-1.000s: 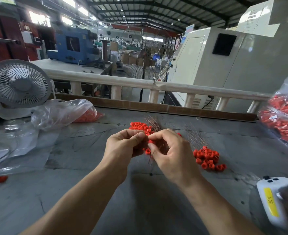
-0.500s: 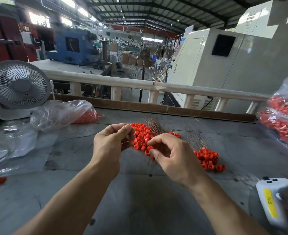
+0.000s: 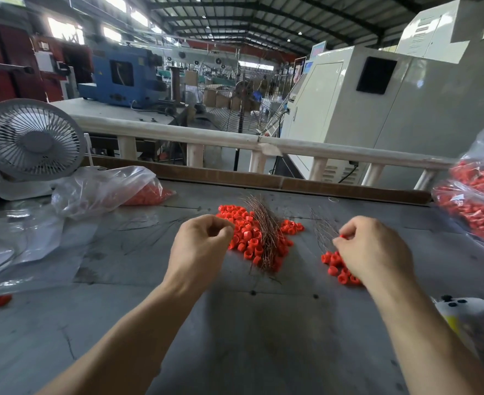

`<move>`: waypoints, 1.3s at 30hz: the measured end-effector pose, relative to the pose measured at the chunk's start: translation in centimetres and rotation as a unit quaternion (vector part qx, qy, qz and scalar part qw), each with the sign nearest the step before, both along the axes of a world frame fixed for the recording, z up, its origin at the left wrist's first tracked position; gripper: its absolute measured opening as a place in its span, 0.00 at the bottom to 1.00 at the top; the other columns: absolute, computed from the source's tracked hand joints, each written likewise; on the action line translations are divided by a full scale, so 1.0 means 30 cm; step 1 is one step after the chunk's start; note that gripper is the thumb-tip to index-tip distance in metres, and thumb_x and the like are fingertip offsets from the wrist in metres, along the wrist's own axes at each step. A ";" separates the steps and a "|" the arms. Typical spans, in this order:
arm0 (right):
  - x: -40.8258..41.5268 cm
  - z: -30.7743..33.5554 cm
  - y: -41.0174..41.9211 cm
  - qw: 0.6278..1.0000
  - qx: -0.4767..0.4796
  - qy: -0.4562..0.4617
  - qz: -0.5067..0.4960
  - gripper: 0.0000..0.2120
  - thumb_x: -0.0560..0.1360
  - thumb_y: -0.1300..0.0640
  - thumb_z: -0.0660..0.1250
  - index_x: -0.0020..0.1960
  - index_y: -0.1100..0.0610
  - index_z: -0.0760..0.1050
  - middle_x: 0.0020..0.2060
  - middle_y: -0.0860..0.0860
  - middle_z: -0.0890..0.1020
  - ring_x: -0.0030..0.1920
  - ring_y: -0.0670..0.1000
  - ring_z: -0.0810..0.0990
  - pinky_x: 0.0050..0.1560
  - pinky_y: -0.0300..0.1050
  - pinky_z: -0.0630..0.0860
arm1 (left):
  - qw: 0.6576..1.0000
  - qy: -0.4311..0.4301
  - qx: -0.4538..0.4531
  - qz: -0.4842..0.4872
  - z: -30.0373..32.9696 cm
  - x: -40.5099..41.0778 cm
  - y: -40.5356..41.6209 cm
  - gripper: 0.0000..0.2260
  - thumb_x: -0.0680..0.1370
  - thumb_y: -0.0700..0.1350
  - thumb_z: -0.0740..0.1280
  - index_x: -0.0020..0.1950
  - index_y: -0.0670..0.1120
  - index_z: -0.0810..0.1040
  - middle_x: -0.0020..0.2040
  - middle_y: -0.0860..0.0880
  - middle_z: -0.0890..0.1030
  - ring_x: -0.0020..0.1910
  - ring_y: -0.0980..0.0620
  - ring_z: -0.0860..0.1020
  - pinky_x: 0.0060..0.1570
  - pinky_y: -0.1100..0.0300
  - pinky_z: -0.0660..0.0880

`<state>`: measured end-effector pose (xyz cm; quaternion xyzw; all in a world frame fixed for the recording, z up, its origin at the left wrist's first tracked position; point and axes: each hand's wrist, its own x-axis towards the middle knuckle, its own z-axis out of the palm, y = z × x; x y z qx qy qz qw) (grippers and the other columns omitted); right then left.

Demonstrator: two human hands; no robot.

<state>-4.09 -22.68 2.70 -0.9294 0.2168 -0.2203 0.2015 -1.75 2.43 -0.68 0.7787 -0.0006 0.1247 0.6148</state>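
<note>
On the grey table [image 3: 243, 343] lies a pile of red plastic caps [image 3: 242, 238] with a bundle of thin copper wires [image 3: 267, 235] across it. My left hand [image 3: 199, 248] hovers at the pile's left edge, its fingers curled and thumb against forefinger; I see nothing between them. To the right lies a smaller heap of red caps [image 3: 333, 265], and grey wires [image 3: 320, 228] fan out behind it. My right hand [image 3: 376, 252] is over that heap and pinches one red cap [image 3: 342, 237] in its fingertips.
A white desk fan [image 3: 30, 138] stands at the back left beside a clear bag [image 3: 101, 189] holding some red caps. A fuller bag of caps [image 3: 475, 201] sits at the right edge. A white handheld device [image 3: 463, 309] lies near right. One loose cap [image 3: 1, 300] lies far left.
My hands were together over the middle pile. They have parted: the right hand moved right to the smaller heap with a cap, and the left hand stayed by the main pile.
</note>
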 end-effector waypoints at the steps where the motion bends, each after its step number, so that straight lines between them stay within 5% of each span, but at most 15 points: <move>1: 0.001 0.004 -0.022 0.999 -0.027 0.035 -0.016 0.03 0.74 0.55 0.73 0.43 0.49 0.80 0.37 0.45 0.87 0.40 0.47 0.85 0.39 0.38 0.77 | 1.000 -0.002 0.031 -0.003 -0.006 0.000 -0.003 0.08 0.78 0.45 0.70 0.41 0.54 0.85 0.36 0.58 0.84 0.33 0.59 0.80 0.35 0.58 0.77; 3: 0.002 0.015 -0.048 0.993 -0.064 0.097 -0.035 0.03 0.74 0.53 0.74 0.47 0.47 0.83 0.47 0.50 0.87 0.51 0.57 0.84 0.49 0.45 0.76 | 0.995 -0.006 0.101 -0.002 -0.019 -0.002 -0.010 0.08 0.78 0.46 0.70 0.40 0.55 0.84 0.34 0.60 0.82 0.31 0.63 0.78 0.31 0.67 0.70; 7: 0.000 0.015 -0.052 0.987 -0.105 0.121 -0.028 0.06 0.73 0.50 0.74 0.50 0.45 0.83 0.51 0.49 0.86 0.57 0.57 0.80 0.57 0.48 0.76 | 0.987 -0.018 0.161 0.002 -0.033 -0.003 -0.018 0.08 0.78 0.47 0.70 0.40 0.56 0.83 0.37 0.60 0.82 0.39 0.69 0.77 0.31 0.76 0.68; 11: 0.020 -0.018 -0.005 0.994 -0.094 0.030 0.039 0.07 0.73 0.48 0.74 0.37 0.47 0.81 0.33 0.44 0.83 0.47 0.54 0.77 0.48 0.45 0.73 | 0.985 -0.021 0.169 0.004 -0.030 -0.001 -0.019 0.08 0.78 0.47 0.70 0.40 0.55 0.83 0.38 0.60 0.82 0.40 0.69 0.77 0.30 0.76 0.67; 15: 0.046 -0.055 0.039 0.986 -0.134 0.076 0.061 0.07 0.75 0.44 0.74 0.41 0.45 0.82 0.47 0.48 0.84 0.55 0.55 0.78 0.55 0.47 0.74 | 0.987 -0.023 0.158 -0.008 -0.029 -0.006 -0.019 0.08 0.79 0.47 0.70 0.41 0.54 0.83 0.38 0.58 0.83 0.39 0.68 0.77 0.31 0.76 0.68; 20: 0.062 -0.075 0.052 0.981 -0.160 0.102 0.047 0.07 0.77 0.48 0.71 0.49 0.49 0.85 0.51 0.50 0.85 0.59 0.56 0.78 0.58 0.48 0.75 | 0.988 -0.024 0.151 -0.008 -0.024 -0.006 -0.018 0.07 0.79 0.46 0.70 0.41 0.54 0.84 0.38 0.58 0.83 0.38 0.68 0.77 0.33 0.76 0.68; 29: 0.028 -0.034 0.030 0.997 -0.051 0.048 -0.019 0.08 0.71 0.54 0.65 0.36 0.52 0.82 0.33 0.52 0.85 0.43 0.55 0.84 0.51 0.49 0.80 | 0.987 -0.021 0.161 -0.007 -0.028 -0.002 -0.016 0.07 0.79 0.48 0.69 0.41 0.54 0.83 0.39 0.59 0.83 0.39 0.66 0.78 0.31 0.73 0.68; 33: 0.035 -0.041 0.018 0.998 -0.021 0.023 -0.056 0.14 0.75 0.54 0.63 0.33 0.52 0.80 0.20 0.42 0.79 0.33 0.46 0.83 0.50 0.46 0.79 | 0.982 -0.017 0.186 -0.005 -0.035 0.002 -0.018 0.08 0.78 0.48 0.69 0.40 0.54 0.82 0.38 0.58 0.82 0.38 0.60 0.79 0.33 0.66 0.69; 39: 0.069 -0.071 -0.007 0.999 -0.034 0.008 -0.013 0.09 0.78 0.52 0.66 0.42 0.51 0.81 0.31 0.49 0.85 0.40 0.54 0.85 0.53 0.50 0.80 | 0.971 -0.034 0.236 -0.012 -0.047 0.001 -0.022 0.06 0.78 0.47 0.68 0.43 0.54 0.82 0.39 0.59 0.81 0.39 0.59 0.79 0.38 0.61 0.72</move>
